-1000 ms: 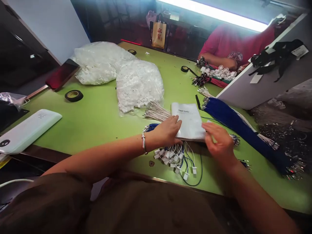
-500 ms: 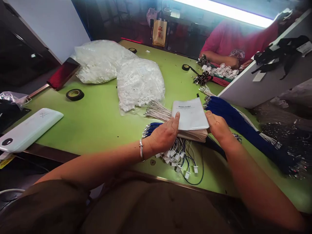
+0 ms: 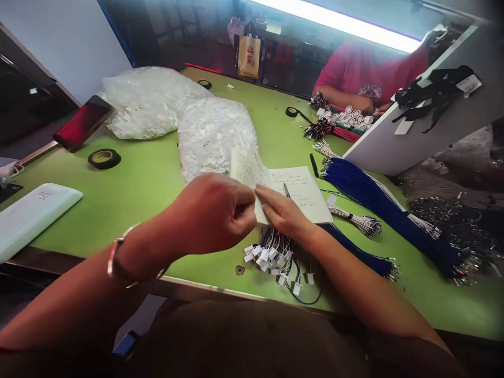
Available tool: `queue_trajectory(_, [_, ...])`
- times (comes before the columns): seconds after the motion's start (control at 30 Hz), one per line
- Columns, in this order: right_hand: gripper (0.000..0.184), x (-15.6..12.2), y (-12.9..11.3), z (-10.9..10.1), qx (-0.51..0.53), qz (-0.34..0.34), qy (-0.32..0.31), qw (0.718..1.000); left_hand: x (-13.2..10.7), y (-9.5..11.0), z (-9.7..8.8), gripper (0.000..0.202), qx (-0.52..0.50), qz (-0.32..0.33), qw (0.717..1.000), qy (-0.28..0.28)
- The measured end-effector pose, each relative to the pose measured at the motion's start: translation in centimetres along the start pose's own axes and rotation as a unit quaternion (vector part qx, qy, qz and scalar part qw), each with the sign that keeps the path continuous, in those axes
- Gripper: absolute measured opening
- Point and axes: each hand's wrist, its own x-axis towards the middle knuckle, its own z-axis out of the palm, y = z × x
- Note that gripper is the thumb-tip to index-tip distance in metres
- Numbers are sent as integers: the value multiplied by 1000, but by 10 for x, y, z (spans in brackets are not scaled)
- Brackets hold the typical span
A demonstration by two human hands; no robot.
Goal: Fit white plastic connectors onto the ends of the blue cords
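A notebook [image 3: 305, 202] lies open on top of the wire bundles, its right page covered in handwriting. My left hand [image 3: 214, 210], with a bangle at the wrist, pinches the lifted left side of the notebook. Across the fold, my right hand [image 3: 285, 212] rests with fingers stretched out. A pen [image 3: 286, 190] shows on the right page just beyond this hand; its lower end is hidden. Below the notebook hang white connectors [image 3: 271, 257] on thin wires. To the right, a white wire bundle [image 3: 356, 219] and a blue wire bundle [image 3: 366, 254] stick out from under it.
Clear plastic bags of white parts [image 3: 216, 134] lie behind my left hand. Black tape [image 3: 104, 158], a phone [image 3: 82, 123] and a white device [image 3: 43, 215] are at left. A long blue wire bundle [image 3: 386, 210] lies right, beside a divider [image 3: 441, 115]. A person [image 3: 370, 73] sits across.
The notebook has gone from closed to open. My left hand has moved left and now pinches its left side. My right hand has shifted left from its edge onto the fold.
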Motion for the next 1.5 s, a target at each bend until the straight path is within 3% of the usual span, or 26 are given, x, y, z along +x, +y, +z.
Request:
queue_trajectory(0.07, [42,-1,-4,14,-89,-21,-15,996,15,5,-7,28,-69,41,997,0])
queue_trajectory(0.1, [41,-1,-6,18,-125,-27,-18,992,25,3,0,29,-96,44,994,7])
queue_trajectory(0.13, [40,-1,-9,22,-153,-29,-14,988,37,-2,12,29,-115,40,992,20])
queue_trajectory(0.2, [36,-3,-16,23,-181,-49,-5,982,61,-21,49,24,-146,26,988,-47])
queue_trajectory(0.27, [30,-11,-24,17,-191,-91,2,977,80,-44,87,26,-175,-63,978,-98])
queue_trajectory(0.3, [28,-17,-28,12,-193,-113,8,975,86,-54,102,29,-179,-102,975,-84])
queue_trajectory(0.37, [26,-29,-32,-4,-194,-147,22,970,88,-66,117,30,-140,-106,978,-111])
queue_trajectory(0.5, [33,-37,-8,-47,-168,-90,44,981,70,-61,101,20,51,-2,966,-252])
queue_trajectory(0.6, [39,-24,27,-71,-179,-135,-85,971,57,-55,82,31,153,0,951,-268])
queue_trajectory(0.7, [39,-8,43,-76,-263,-171,-158,936,49,-58,72,35,180,-32,941,-286])
queue_trajectory(0.8, [27,2,37,-70,-366,-192,-186,891,46,-57,67,36,191,-14,933,-305])
queue_trajectory(0.87, [21,3,33,-68,-397,-214,-184,874,48,-49,66,32,212,-3,923,-321])
queue_trajectory(0.93, [19,-4,33,-70,-381,-225,-132,887,51,-39,69,39,233,-28,919,-316])
queue_trajectory(1.0, [13,-17,34,-77,-321,-192,-2,927,52,-32,77,48,237,-60,927,-284])
queue_trajectory(1.07, [9,-35,32,-85,-192,-82,187,960,50,-30,90,50,232,-67,940,-241])
queue_trajectory(1.1, [10,-44,29,-89,-97,-9,268,959,47,-31,97,55,225,-63,947,-221])
queue_trajectory(1.17, [13,-57,21,-91,104,126,355,921,39,-35,110,70,192,-37,961,-198])
queue_trajectory(1.23, [18,-65,14,-89,251,213,361,873,33,-39,120,74,139,2,968,-207])
queue_trajectory(1.33, [29,-68,13,-77,345,282,325,834,28,-42,128,61,80,32,969,-232])
queue_trajectory(1.4, [30,-69,18,-68,356,310,288,833,28,-41,131,56,71,18,972,-222])
queue_trajectory(1.5, [25,-72,24,-57,325,312,259,854,29,-41,135,51,68,11,977,-203])
